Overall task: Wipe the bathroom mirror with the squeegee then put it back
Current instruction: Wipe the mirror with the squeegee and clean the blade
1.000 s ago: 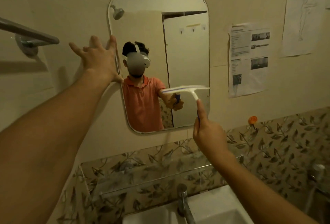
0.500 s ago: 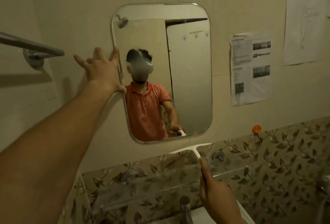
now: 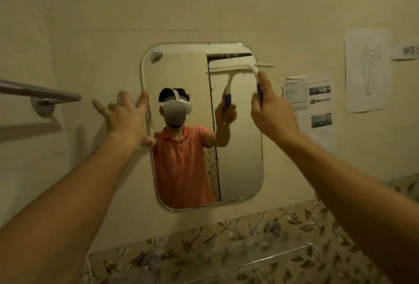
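A rounded rectangular mirror hangs on the cream tiled wall. My right hand grips the blue handle of a white squeegee, whose blade lies against the mirror's upper right corner and sticks out past the right edge. The glass shows the squeegee's reflection just left of it. My left hand is spread flat on the wall, fingertips and thumb touching the mirror's left edge.
A chrome towel bar juts from the wall at left. Printed sheets and a figure drawing are stuck to the wall at right. A glass shelf runs below the mirror over leaf-patterned tiles.
My right hand pulled the squeegee down off the mirror's bottom edge, then lifted it to the top right corner. The view tilted up. My left hand stayed on the mirror's left edge.
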Available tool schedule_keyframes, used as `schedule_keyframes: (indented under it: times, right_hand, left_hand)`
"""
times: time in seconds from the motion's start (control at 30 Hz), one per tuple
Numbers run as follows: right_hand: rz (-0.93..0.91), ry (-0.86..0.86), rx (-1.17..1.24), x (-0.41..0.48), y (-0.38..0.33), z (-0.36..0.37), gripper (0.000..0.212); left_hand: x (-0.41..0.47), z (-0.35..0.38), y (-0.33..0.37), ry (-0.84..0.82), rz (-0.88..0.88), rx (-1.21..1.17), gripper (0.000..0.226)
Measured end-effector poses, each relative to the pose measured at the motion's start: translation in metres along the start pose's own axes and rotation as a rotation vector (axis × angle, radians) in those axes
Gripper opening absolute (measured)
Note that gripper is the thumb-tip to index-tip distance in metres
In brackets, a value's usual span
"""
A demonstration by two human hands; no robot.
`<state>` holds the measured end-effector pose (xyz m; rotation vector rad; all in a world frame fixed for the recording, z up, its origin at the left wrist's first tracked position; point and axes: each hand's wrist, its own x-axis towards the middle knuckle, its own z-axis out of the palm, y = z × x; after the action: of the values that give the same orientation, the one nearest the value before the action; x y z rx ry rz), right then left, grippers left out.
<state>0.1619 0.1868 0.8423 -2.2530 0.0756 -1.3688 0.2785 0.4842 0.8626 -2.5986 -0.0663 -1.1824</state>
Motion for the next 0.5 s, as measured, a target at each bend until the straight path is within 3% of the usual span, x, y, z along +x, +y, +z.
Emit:
schedule_keyframes:
  times: [0.2, 0.5]
  right_hand:
    - [-0.060, -0.001, -0.066, 0.048, -0.017, -0.001, 0.062]
    - [-0.009, -0.036, -0.138, -0.011, 0.015, 0.026, 0.073]
  left_hand:
    - [-0.001, -0.003, 0.001, -0.001, -0.003, 0.002, 0.149]
    - [-0.001, -0.003, 0.001, -0.012, 0.016, -0.012, 0.150]
